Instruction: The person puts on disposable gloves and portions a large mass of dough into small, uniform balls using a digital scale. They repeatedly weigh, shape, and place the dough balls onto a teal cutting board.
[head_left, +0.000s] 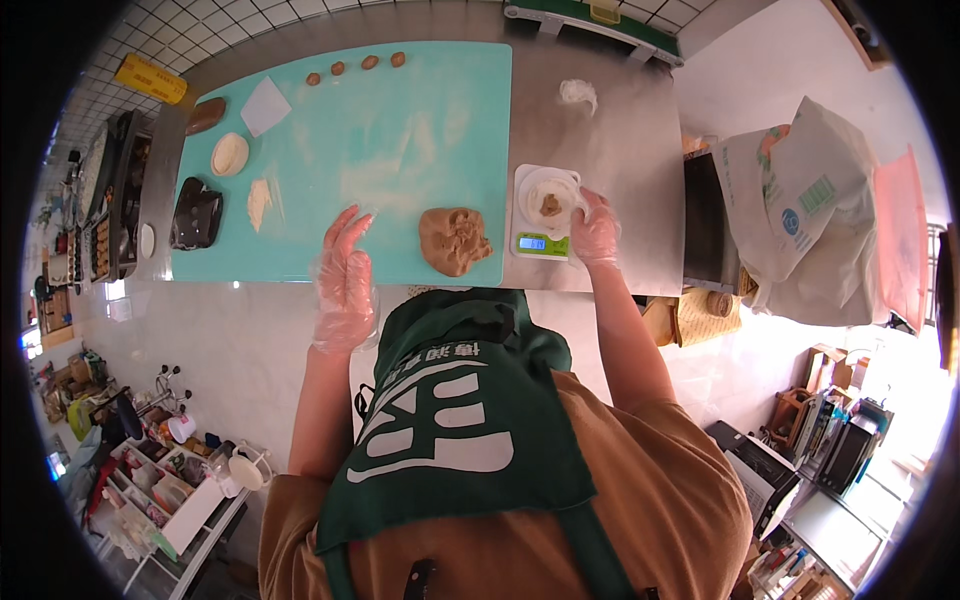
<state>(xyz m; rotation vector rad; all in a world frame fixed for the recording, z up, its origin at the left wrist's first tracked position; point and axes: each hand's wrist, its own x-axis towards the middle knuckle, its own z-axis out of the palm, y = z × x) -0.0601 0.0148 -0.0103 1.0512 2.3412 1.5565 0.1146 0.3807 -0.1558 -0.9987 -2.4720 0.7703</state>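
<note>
My right hand (596, 227), in a clear plastic glove, is at the right rim of a white bowl (534, 196) on a digital kitchen scale (520, 238); whether its fingers grip the rim cannot be told. A small piece of brown dough (551, 205) lies in the bowl. My left hand (346, 281), gloved too, is raised over the front edge of the turquoise mat (390, 135) with nothing in it. Between my hands, a large lump of brown dough (452, 241) rests on the mat. Several small dough balls (370, 62) sit along the mat's back edge.
On the mat's left are a small bowl of white powder (229, 154), a white square sheet (265, 107), a powder smear (259, 204), a dark wrapped package (196, 214) and a brown block (205, 116). Crumpled clear plastic (578, 93) lies behind the scale. A large bag (802, 217) stands right.
</note>
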